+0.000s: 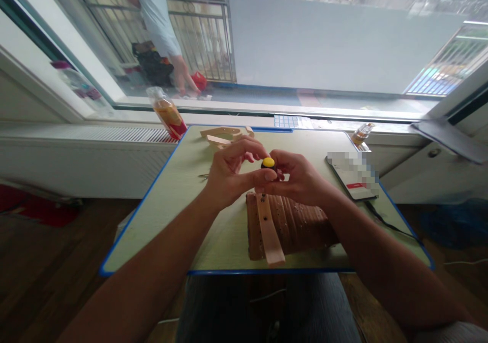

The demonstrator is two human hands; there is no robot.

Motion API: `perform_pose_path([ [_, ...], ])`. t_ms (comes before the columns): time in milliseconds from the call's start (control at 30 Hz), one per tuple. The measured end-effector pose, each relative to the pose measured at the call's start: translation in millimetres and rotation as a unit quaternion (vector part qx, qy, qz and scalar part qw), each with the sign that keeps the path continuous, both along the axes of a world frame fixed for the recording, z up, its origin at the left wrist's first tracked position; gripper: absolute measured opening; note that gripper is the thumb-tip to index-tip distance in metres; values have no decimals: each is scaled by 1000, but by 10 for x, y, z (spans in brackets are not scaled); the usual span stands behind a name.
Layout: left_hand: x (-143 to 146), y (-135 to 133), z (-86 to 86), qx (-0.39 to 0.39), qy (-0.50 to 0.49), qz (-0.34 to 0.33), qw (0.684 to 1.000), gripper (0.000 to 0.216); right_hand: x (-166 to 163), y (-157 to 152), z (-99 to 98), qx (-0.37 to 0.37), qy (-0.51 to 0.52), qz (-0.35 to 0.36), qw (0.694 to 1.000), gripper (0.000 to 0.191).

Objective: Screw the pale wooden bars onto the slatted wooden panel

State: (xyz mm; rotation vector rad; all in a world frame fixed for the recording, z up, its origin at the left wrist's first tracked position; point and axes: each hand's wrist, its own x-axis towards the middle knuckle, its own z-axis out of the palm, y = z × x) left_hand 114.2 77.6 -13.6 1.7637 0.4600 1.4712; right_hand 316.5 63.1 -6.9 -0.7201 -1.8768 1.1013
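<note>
Over the middle of the table, my left hand pinches a small black round piece with a yellow top between thumb and fingers. My right hand closes on the same piece from the other side, its fingertips partly hidden behind it. Just below both hands lies a brown ridged block. On its left part rests a light wooden strip with dark holes, its near end reaching past the block. Whatever extends beneath the yellow top is covered by my fingers.
Curved wooden pieces lie at the table's back, with a small metal item nearby. A flat device with a cable lies right. Bottles stand near the window; beyond the glass is a person's arm.
</note>
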Motion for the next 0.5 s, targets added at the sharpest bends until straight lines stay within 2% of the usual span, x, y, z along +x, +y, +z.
perform_pose_path([
  [200, -19, -12, 23, 2, 4, 15, 1000, 23, -3, 1, -7, -26, 1, 15, 1000, 35],
  [333, -45, -20, 25, -7, 6, 18, 1000, 18, 0, -20, 68, 4, -17, 36, 999, 23],
  [500, -56, -40, 32, -19, 12, 16, 1000, 16, -1, -38, 115, 41, -15, 35, 998, 23],
])
